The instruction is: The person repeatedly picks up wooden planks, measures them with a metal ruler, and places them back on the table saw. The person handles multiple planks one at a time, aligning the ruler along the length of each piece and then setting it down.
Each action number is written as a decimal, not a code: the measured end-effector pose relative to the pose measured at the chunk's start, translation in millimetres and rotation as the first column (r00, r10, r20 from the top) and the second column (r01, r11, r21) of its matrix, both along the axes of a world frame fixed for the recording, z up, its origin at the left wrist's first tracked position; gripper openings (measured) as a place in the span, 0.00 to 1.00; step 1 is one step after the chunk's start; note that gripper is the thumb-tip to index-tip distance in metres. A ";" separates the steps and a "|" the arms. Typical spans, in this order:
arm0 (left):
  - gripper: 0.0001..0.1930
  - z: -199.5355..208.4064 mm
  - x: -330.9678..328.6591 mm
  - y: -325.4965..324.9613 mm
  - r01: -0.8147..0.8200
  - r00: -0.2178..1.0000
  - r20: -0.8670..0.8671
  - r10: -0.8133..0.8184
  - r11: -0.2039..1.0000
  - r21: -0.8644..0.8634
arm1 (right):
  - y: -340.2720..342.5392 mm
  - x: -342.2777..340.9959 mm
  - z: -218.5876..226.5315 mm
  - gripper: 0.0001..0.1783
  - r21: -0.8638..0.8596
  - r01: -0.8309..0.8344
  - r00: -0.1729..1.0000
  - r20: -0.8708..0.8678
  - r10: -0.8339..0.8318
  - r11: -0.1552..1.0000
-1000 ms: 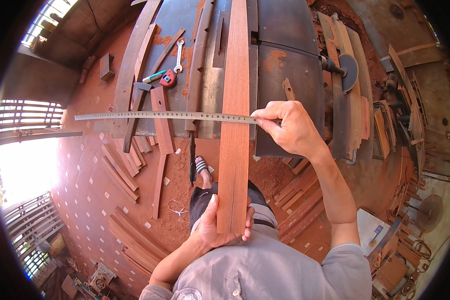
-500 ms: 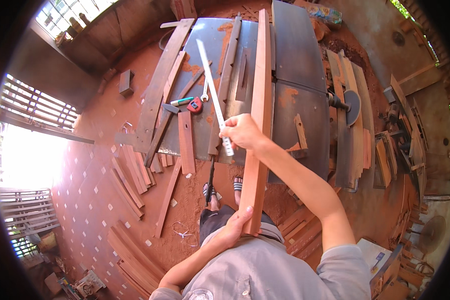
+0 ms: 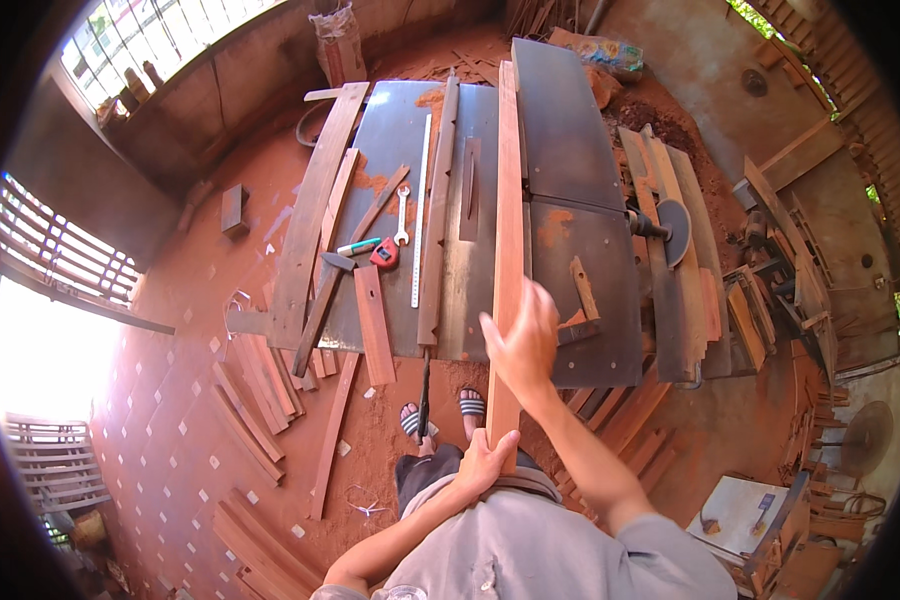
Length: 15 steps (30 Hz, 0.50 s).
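A long reddish wooden beam point(image 3: 508, 220) runs from my waist away over the metal worktable point(image 3: 570, 330). Its near end is gripped by my left hand point(image 3: 483, 465), thumb lying on top. My right hand point(image 3: 526, 350), slightly blurred, is over the beam with thumb and fingers apart and nothing in them; whether it touches the wood I cannot tell. Left of the beam, a white steel ruler point(image 3: 422, 215) lies flat on the table beside a dark wooden fence strip point(image 3: 438, 220). Near the ruler are a wrench point(image 3: 402, 215), a red tape measure point(image 3: 384, 255), a green marker point(image 3: 359, 246) and a hammer point(image 3: 338, 261).
A round disc on a shaft point(image 3: 674, 233) projects at the table's right side, near stacked boards point(image 3: 710, 200). Short wood pieces point(image 3: 270, 370) lie on the floor at left. A drilled wood block point(image 3: 373, 320) overhangs the table's front edge.
The ruler has left my right hand and now lies on the table. My right hand has moved right and nearer, over the beam. The view has shifted; my left hand keeps its grip.
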<state>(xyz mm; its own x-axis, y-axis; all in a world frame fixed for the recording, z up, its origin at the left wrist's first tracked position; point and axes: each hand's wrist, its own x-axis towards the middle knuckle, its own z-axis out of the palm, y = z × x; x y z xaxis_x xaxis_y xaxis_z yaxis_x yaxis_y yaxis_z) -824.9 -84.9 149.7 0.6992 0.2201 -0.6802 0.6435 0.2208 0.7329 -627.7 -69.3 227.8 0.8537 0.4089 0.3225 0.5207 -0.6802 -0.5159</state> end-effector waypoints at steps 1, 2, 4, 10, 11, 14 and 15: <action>0.36 -5.8 1.6 -0.7 0.023 1.000 -0.010 -0.023 1.000 0.000 | -26.8 -12.8 -15.0 0.50 -0.038 0.055 0.995 -0.075 -0.058 0.998; 0.39 -15.2 3.1 -2.3 0.043 0.999 -0.021 -0.043 0.999 0.001 | -48.0 -27.2 -32.5 0.56 -0.086 0.100 0.970 -0.215 -0.116 0.991; 0.37 -56.5 4.6 -8.8 0.037 0.994 0.099 -0.037 0.999 0.003 | -60.5 -49.9 -46.8 0.51 -0.196 0.120 0.890 -0.414 -0.192 0.973; 0.33 -67.3 22.3 45.3 0.387 0.905 0.032 -0.424 0.852 0.354 | -57.8 -55.4 -87.1 0.32 -0.372 0.164 0.792 -0.502 -0.347 0.913; 0.33 -65.2 23.2 58.8 0.365 0.903 0.017 -0.428 0.790 0.493 | -58.8 -56.8 -95.1 0.30 -0.384 0.193 0.793 -0.482 -0.374 0.903; 0.39 -63.0 29.0 114.8 -0.119 0.967 0.202 -0.157 0.425 0.897 | -61.9 -60.9 -122.3 0.29 -0.391 0.232 0.779 -0.473 -0.411 0.891; 0.42 -63.8 35.2 134.6 -0.141 0.983 0.171 -0.070 0.317 0.938 | -62.7 -62.6 -127.6 0.30 -0.400 0.247 0.773 -0.467 -0.429 0.882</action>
<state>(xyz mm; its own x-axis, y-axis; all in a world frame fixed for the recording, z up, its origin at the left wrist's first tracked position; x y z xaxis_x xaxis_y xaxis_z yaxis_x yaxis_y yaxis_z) -789.8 49.8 85.9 0.7375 0.6644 0.1209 0.5138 -0.6683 0.5380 -690.3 -132.0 100.2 0.9495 0.0572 -0.3086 -0.0670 -0.9235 -0.3776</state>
